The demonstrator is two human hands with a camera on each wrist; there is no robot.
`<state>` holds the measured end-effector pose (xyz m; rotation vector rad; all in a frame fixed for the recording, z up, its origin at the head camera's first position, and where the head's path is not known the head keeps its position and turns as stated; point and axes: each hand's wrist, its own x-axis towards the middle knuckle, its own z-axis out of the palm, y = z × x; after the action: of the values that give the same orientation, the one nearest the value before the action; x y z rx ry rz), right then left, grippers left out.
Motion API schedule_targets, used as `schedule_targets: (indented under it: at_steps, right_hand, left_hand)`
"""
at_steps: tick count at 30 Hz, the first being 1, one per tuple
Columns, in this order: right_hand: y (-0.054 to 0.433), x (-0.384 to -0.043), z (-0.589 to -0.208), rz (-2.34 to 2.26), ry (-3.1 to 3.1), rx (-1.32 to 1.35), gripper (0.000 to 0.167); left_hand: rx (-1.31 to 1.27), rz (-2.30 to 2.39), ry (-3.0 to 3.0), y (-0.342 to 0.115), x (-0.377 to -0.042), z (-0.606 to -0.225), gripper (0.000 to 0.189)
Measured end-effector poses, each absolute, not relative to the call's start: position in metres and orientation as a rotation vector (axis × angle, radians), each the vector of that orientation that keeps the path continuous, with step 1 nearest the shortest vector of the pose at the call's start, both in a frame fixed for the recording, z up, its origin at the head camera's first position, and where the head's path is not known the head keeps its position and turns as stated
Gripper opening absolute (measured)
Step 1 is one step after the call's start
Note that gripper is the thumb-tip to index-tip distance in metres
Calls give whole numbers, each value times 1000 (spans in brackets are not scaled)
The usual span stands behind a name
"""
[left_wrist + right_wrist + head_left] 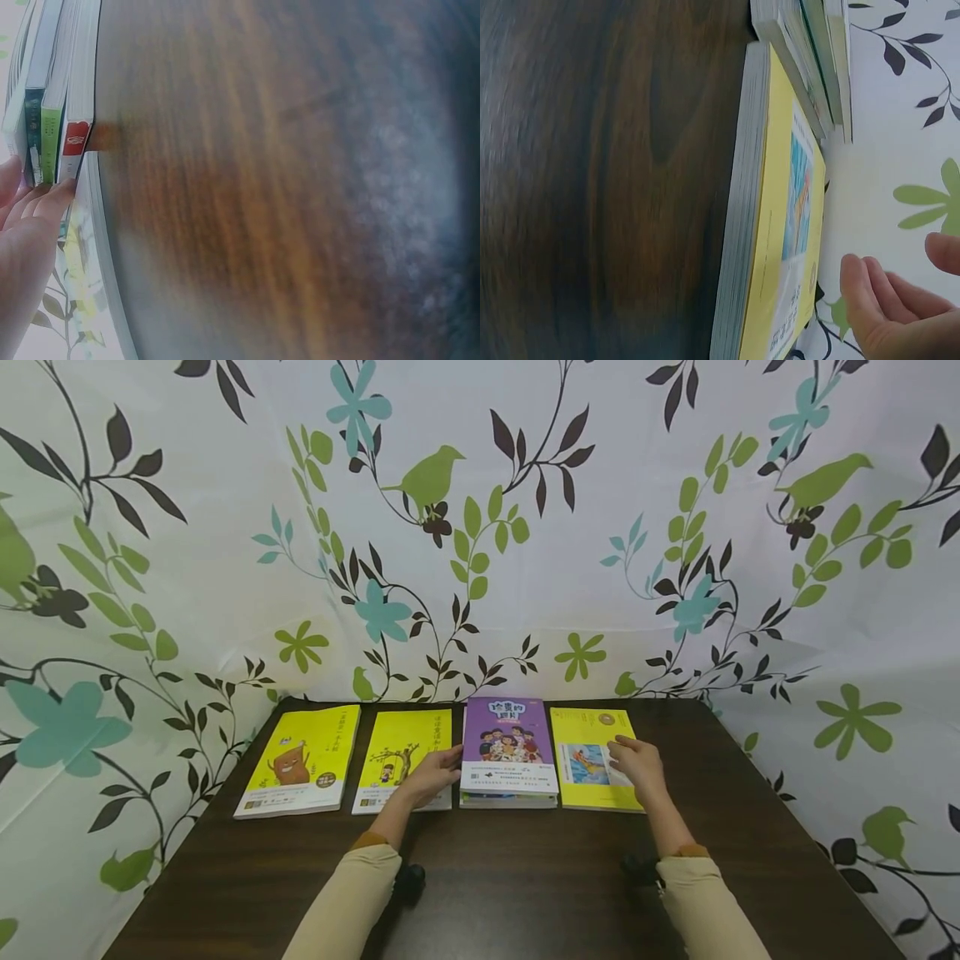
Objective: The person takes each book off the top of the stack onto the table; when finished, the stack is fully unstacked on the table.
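In the head view, a purple book (528,712) with cartoon figures on its cover lies on top of a stack of several books (510,803). My left hand (429,778) reaches over a yellow book with a tree drawing (400,739) to the stack's left side. The left wrist view shows its fingers (52,204) against the spines, low on the stack, and the thumb beside the upper books. Above the rightmost yellow book (592,798), which has a picture of a boat, hovers my right hand (640,768), fingers loosely bent, holding nothing.
At the far left lies another yellow book (307,760) with a brown cartoon figure. The books stand in a row along the back of the dark wooden table (525,877). A patterned cloth (480,635) hangs right behind the table's back edge.
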<state>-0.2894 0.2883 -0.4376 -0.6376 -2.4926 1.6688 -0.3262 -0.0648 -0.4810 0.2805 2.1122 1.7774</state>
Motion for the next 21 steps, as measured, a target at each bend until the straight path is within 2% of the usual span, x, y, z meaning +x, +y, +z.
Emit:
schedule_targets:
  at_steps: [6, 21]
  right_hand:
    - [272, -291, -438, 1833, -2450, -586, 58]
    - [239, -296, -445, 1830, -2557, -466, 52]
  left_hand:
    - [303, 1777, 2112, -66, -327, -481, 62]
    - [329, 1788, 2102, -67, -327, -483, 63]
